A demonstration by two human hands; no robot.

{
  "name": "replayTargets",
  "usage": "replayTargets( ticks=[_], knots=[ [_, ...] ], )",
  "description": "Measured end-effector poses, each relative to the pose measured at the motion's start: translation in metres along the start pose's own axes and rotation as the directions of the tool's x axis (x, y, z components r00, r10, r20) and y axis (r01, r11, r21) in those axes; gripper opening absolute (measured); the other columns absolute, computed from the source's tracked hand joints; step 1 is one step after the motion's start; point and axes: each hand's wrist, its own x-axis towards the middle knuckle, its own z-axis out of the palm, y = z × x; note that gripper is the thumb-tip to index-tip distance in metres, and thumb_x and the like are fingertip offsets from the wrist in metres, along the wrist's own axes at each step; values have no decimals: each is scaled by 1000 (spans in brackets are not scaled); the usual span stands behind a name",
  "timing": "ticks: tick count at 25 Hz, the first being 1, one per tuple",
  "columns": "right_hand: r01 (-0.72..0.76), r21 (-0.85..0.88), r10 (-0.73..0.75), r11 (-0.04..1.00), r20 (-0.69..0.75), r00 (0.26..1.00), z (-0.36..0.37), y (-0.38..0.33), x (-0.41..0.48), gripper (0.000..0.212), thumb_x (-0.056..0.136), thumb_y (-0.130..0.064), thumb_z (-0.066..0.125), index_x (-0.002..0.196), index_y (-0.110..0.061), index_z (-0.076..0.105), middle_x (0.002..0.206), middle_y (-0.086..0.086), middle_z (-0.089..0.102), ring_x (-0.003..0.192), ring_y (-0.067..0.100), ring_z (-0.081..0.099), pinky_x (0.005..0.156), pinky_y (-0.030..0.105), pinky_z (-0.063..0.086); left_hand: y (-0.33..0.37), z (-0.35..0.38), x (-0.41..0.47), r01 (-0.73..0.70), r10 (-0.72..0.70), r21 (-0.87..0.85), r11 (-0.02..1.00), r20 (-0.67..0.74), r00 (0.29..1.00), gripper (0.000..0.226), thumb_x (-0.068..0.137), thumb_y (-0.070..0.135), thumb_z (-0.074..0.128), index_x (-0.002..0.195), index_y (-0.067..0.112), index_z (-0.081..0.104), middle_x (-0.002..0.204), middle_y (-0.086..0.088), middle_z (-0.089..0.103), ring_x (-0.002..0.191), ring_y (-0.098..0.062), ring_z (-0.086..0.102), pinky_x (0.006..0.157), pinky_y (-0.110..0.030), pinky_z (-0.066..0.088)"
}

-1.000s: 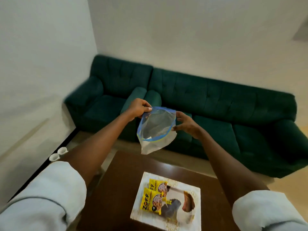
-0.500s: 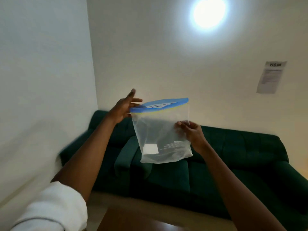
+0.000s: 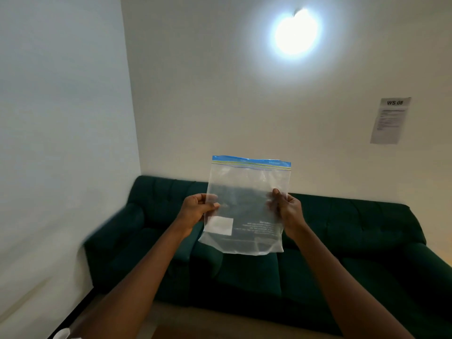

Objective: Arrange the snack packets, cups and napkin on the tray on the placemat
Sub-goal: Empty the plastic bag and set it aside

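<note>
A single view is given, taken from the person's head and turned forward and slightly upward at a wall corner. The clear plastic zip bag (image 3: pixel 247 192), left hand (image 3: pixel 195 209) and right hand (image 3: pixel 288 212) are seen close; the dark green tufted fabric sofa (image 3: pixel 330 241) farther below.

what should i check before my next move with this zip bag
1. The left hand grips the zip bag at its left edge: ok.
2. The right hand pinches its right edge: ok.
3. Bag held upright, blue strip on top: ok.
4. Nothing visible inside the bag: ok.
5. Strip fully sealed: cannot tell.
6. The tray in view to aim for: not ok, the view shows only the sofa and the wall.
</note>
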Motion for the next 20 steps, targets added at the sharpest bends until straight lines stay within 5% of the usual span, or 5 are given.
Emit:
replayTargets(
  ticks=[4,10,13,16,20],
  knots=[
    [-145,-147,156,978,69,985,-5,8,4,43,105,-30,59,133,2,53,118,22,68,97,34,69,95,57,59,-7,8,0,-46,44,-5,999,-191,981,43,84,2,82,120,3,59,102,-8,73,81,-18,72,62,-23,61],
    [-7,-257,-11,966,-69,998,-14,21,-10,46,97,-7,69,137,-14,48,107,21,70,86,32,71,82,51,64,-33,9,-5,-102,113,50,994,-372,921,38,79,4,87,101,7,57,88,-10,65,78,-22,62,75,-35,56],
    [36,-279,-51,960,-47,998,-20,28,-16,43,98,-11,70,135,-18,50,98,19,69,80,24,69,70,38,64,-38,0,-5,-107,110,26,994,-258,960,34,80,0,84,108,10,67,94,-11,72,84,-24,68,73,-35,62],
    [30,-294,-1,955,99,995,-31,30,-18,42,97,-11,70,137,-15,57,115,14,68,96,22,71,68,24,62,-38,-13,-9,-87,88,149,985,2,996,72,76,-5,86,138,20,59,105,-10,68,92,-19,69,68,-20,62],
    [32,-462,71,886,203,977,-36,36,-18,68,81,2,82,143,-13,56,124,9,64,110,22,66,78,24,62,-42,-10,-13,-73,83,459,885,0,997,69,70,-2,90,133,12,66,98,0,64,89,-13,64,90,-32,61]
  ],
)
